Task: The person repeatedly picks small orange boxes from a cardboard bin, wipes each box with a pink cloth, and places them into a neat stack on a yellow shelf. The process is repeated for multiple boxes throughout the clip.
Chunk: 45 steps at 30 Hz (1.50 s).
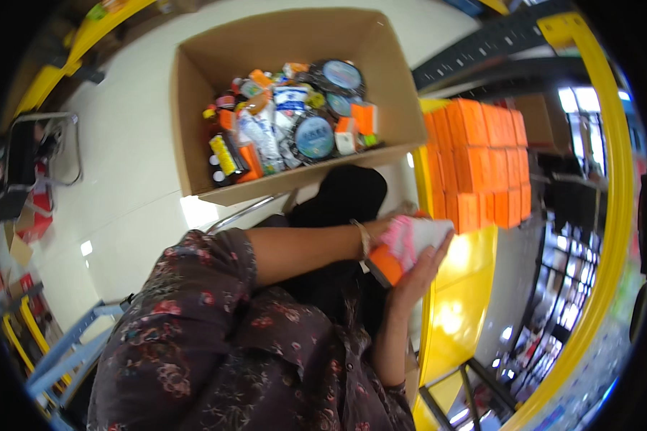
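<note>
Ahead of my torso and to the right, both hands meet around an orange box (386,264) with a pink and white cloth item (414,237) lying over it. My left hand (378,230), with a bracelet at its wrist, holds the box from the left side; its fingers are partly hidden behind the cloth. My right hand (421,269) grips the cloth from the lower right, its fingers along the white part. Blur hides the cloth's exact form. Just beyond, stacked orange boxes (466,161) stand on a yellow shelf (458,291).
A large open cardboard box (296,32) before me holds bottles, white packets, round-lidded packs (314,137) and small orange-and-white boxes. Yellow and dark shelf frames (614,161) rise at the right. A blue metal frame (75,345) is lower left, a chair (43,151) at left.
</note>
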{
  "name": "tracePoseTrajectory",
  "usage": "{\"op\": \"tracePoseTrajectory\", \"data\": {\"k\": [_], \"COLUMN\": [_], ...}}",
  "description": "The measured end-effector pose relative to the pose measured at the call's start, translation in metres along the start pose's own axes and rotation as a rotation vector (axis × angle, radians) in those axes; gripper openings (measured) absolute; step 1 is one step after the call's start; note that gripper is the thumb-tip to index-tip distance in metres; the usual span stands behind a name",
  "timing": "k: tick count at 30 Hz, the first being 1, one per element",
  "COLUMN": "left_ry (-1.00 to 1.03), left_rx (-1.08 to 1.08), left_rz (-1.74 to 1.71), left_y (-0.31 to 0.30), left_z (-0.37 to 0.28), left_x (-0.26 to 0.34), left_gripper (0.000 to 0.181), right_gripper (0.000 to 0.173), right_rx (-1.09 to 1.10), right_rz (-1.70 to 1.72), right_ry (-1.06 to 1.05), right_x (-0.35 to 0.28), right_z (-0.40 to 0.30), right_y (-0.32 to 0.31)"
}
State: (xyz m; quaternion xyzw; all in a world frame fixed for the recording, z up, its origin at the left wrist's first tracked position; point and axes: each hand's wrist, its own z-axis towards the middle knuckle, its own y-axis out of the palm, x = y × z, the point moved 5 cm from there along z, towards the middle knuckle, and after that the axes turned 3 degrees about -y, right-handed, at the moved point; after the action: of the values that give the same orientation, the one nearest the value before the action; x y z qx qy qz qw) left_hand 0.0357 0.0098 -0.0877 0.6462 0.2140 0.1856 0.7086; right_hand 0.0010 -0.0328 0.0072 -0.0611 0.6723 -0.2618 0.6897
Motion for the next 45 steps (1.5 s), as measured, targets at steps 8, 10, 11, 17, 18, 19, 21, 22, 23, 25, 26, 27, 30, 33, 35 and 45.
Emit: {"op": "tracePoseTrajectory", "data": {"k": [8,10,11,17,18,19,21,22,23,25,26,27,30,33,35,45], "left_ry": [0.049,0.106,0.105,0.143,0.147,0.164,0.189,0.198,0.207,0.214,0.219,0.219,0.166,-0.003,-0.004,0.225], "left_rx": [0.233,0.201,0.233,0.322,0.311,0.307,0.308,0.315,0.322,0.460,0.546,0.626,0.634,0.632,0.499,0.220], "left_rz": [0.024,0.123,0.112,0.085,0.050,0.018,-0.013,-0.010,-0.007,0.130,0.240,0.346,0.651,0.569,0.535,1.260], "left_y": [0.047,0.049,0.047,0.047,0.044,0.039,0.035,0.035,0.037,0.034,0.027,0.018,0.003,0.012,0.038,0.055], "left_z": [-0.013,-0.014,-0.016,-0.018,-0.017,-0.018,-0.018,-0.017,-0.016,-0.015,-0.017,-0.017,-0.017,-0.020,-0.017,-0.016], "left_x": [0.025,0.029,0.029,0.029,0.028,0.030,0.034,0.037,0.039,0.039,0.040,0.040,0.039,0.025,0.014,0.026], "left_gripper": [0.052,0.049,0.049,0.048,0.048,0.048,0.048,0.048,0.048,0.044,0.045,0.045,0.047,0.053,0.055,0.050], "right_gripper": [0.054,0.051,0.050,0.048,0.049,0.049,0.049,0.049,0.050,0.053,0.054,0.055,0.057,0.057,0.057,0.042], "right_rx": [-0.141,-0.048,-0.037,0.074,0.086,0.094,0.090,0.078,0.036,-0.040,0.010,0.024,0.019,-0.021,-0.004,-0.175], "right_rz": [-0.353,-0.343,-0.140,0.633,0.634,0.686,0.717,0.695,0.603,0.416,0.498,0.476,0.182,-0.063,-0.088,0.013], "right_ry": [-0.281,-0.235,-0.099,0.465,0.472,0.492,0.477,0.440,0.349,0.166,0.163,0.159,0.090,-0.118,-0.187,-0.164], "right_x": [-0.027,-0.020,-0.010,0.019,0.010,-0.002,-0.019,-0.022,-0.011,0.007,0.011,0.013,0.018,0.009,0.002,-0.005], "right_z": [-0.018,-0.003,0.003,0.007,0.005,0.005,0.002,-0.001,-0.010,-0.027,-0.032,-0.035,-0.036,-0.038,-0.034,0.012], "right_y": [-0.005,-0.015,-0.019,-0.019,-0.017,-0.013,-0.012,-0.014,-0.014,-0.014,-0.015,-0.017,-0.026,-0.026,-0.030,-0.053]}}
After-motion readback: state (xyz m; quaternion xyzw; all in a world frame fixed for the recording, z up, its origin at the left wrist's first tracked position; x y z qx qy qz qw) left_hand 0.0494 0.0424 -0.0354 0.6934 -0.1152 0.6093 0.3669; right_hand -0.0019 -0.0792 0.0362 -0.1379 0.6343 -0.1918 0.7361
